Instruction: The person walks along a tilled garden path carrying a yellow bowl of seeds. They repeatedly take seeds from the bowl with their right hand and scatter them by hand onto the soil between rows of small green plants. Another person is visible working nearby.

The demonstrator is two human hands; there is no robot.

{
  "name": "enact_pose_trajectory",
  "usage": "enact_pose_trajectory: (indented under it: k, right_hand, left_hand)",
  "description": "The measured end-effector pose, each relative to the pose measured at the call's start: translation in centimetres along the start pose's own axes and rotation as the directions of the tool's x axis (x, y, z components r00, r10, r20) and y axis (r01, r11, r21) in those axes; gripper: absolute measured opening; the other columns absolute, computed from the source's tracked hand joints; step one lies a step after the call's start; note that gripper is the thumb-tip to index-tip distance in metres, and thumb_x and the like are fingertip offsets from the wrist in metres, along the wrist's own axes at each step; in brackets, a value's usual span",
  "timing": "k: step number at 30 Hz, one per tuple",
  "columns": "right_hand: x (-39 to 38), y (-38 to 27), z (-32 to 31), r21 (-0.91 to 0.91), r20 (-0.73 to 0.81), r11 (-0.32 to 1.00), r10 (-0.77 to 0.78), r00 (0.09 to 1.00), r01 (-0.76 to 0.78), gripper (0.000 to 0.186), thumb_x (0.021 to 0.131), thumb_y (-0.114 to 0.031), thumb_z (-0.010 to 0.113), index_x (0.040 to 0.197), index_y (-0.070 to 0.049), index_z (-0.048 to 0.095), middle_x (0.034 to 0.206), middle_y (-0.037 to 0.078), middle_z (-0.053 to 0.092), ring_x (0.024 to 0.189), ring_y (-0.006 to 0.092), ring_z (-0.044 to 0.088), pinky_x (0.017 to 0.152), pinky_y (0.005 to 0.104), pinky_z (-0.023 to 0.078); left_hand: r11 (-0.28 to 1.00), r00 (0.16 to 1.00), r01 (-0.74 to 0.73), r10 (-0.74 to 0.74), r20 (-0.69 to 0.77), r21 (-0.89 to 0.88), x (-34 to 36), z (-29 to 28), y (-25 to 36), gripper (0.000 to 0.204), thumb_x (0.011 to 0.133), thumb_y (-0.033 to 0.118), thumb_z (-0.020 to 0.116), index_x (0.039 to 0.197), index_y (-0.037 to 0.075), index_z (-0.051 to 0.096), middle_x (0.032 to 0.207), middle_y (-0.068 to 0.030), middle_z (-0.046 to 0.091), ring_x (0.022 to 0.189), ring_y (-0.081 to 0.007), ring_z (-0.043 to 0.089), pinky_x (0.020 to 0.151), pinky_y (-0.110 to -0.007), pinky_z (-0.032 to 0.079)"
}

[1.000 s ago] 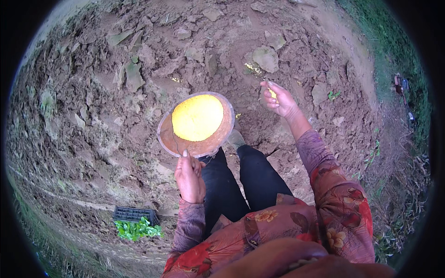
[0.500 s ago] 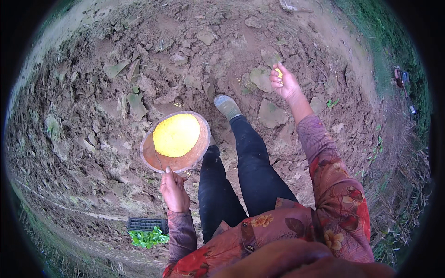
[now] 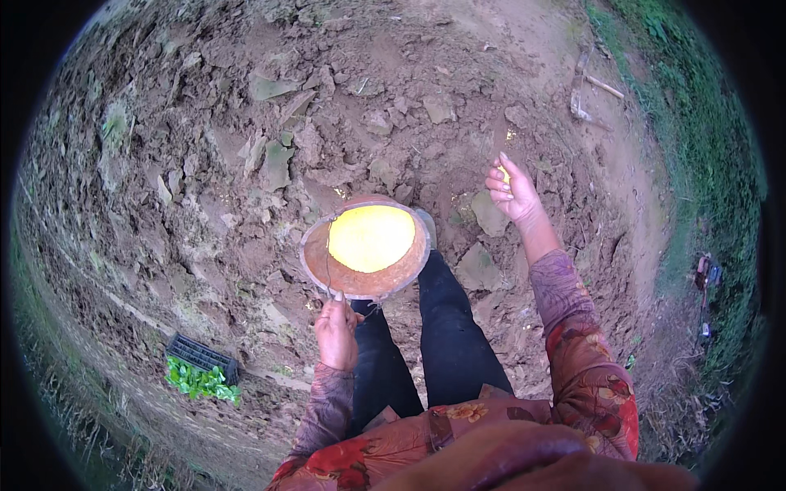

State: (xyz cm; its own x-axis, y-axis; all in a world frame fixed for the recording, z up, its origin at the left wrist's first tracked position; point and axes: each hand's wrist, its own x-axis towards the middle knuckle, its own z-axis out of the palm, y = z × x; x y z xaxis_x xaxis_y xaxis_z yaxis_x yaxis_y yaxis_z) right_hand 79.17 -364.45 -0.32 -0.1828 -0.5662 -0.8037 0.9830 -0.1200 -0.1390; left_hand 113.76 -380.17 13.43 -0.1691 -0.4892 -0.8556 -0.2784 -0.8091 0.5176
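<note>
Yellow grains point(image 3: 371, 237): hold bowl point(image 3: 374, 284) level.
Left hand point(image 3: 336, 335): grasping wire point(image 3: 329, 266), bowl's 7 o'clock.
Right hand point(image 3: 515, 195): clenched on grains, 2 o'clock.

Matt and roughened inside, a reddish-brown basin point(image 3: 360, 283) carries yellow granules point(image 3: 371, 237) of fine, grainy texture, a thin wire point(image 3: 329, 255) of metallic look running along it. Cloth dominates the foreground — a floral shirt point(image 3: 589, 360) with a soft sheen at its creased cuffs, above dull, dark trousers point(image 3: 458, 327). Crumbly, lusterless soil point(image 3: 458, 90) surrounds smooth-faced clods point(image 3: 278, 164); beyond lie a ribbed, black plastic-looking crate point(image 3: 202, 353), glossy leaves point(image 3: 201, 382) and a pale wooden handle point(image 3: 604, 87).
</note>
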Motion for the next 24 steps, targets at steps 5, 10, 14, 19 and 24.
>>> enact_pose_trajectory:
  k: [5,10,14,19,24]
  right_hand:
    - [6.9,-2.6,8.5,-0.168,0.045,0.981,-0.092,0.995,0.098,0.021,0.094,-0.029,0.049,0.104,-0.010,0.051,0.065,-0.002,0.039,0.047,0.0037,0.032,0.034,0.0153,0.023]
    - [10.0,-3.9,13.1,-0.327,0.079,0.919,-0.206,0.975,0.220,0.026,0.096,-0.018,0.041,0.120,-0.009,0.046,0.066,-0.001,0.038,0.048,0.0054,0.030,0.037,0.0170,0.024]
    - [8.7,-0.2,12.2,-0.377,-0.029,0.924,0.047,0.998,-0.054,0.017,0.094,-0.022,0.047,0.099,-0.006,0.049,0.066,-0.001,0.039,0.048,0.0049,0.032,0.036,0.0168,0.023]
    - [10.5,5.7,12.6,-0.481,-0.078,0.851,0.199,0.977,-0.211,0.019,0.095,-0.024,0.046,0.104,-0.008,0.049,0.066,-0.001,0.039,0.047,0.0049,0.031,0.037,0.0172,0.023]
    - [12.5,7.1,14.2,-0.546,0.021,0.835,0.096,0.995,-0.069,0.028,0.097,-0.018,0.040,0.123,-0.011,0.045,0.064,-0.002,0.036,0.047,0.0042,0.029,0.037,0.0167,0.023]
  left_hand:
    - [0.995,0.997,0.070,-0.071,-0.018,-0.067,-1.3,0.4,-1.5,0.033,0.093,0.026,0.050,0.065,0.010,0.043,0.056,0.0039,0.036,0.050,-0.0064,0.033,0.060,-0.026,0.041]
    - [0.992,0.997,0.083,-0.082,0.014,-0.091,-2.0,0.5,-2.6,0.033,0.093,0.028,0.051,0.067,0.008,0.045,0.059,0.0044,0.038,0.055,-0.0054,0.034,0.055,-0.022,0.032]
    - [0.993,0.995,0.090,-0.093,-0.033,-0.080,-2.2,-0.3,-2.8,0.031,0.093,0.030,0.052,0.070,0.009,0.047,0.062,0.0042,0.041,0.058,-0.0053,0.036,0.056,-0.022,0.034]
    - [0.986,0.989,0.104,-0.117,-0.095,-0.131,-2.1,-1.4,-2.2,0.031,0.093,0.029,0.051,0.071,0.008,0.047,0.060,0.0044,0.039,0.056,-0.0055,0.035,0.059,-0.023,0.038]
    - [0.990,0.980,0.066,-0.088,-0.177,-0.125,-1.7,-2.8,-2.0,0.034,0.092,0.028,0.052,0.065,0.008,0.045,0.058,0.0032,0.041,0.054,-0.0071,0.037,0.060,-0.025,0.041]
